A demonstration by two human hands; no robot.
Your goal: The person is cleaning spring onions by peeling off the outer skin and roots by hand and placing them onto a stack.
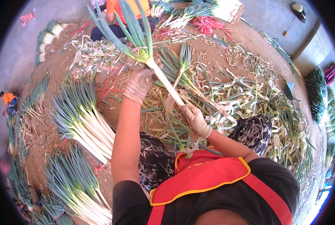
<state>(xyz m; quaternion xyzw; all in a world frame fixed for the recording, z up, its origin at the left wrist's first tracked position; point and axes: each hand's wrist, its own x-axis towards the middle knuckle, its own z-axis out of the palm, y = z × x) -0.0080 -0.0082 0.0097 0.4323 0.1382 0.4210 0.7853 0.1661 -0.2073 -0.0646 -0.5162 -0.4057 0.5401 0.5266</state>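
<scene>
In my gloved left hand (pixel 139 85) is a long green onion (pixel 163 80), gripped where the white stalk meets the green leaves. It lies at a slant, leaves pointing up and left. My gloved right hand (pixel 194 119) closes round the lower end of the same stalk, so its root tip is hidden. Below the stalk, loose pale peelings hang between the hands. Beyond my hands, another green onion (pixel 185 62) with dry outer leaves lies on the litter.
Two heaps of white-stalked green onions (pixel 96 123) (pixel 81 193) lie at my left. Peeled leaves (pixel 283 142) cover the ground at right. Red ties (pixel 208 25) and more bundles (pixel 184 17) lie at the far side, near a person in orange (pixel 135 9). Another person (pixel 9 98) is far left.
</scene>
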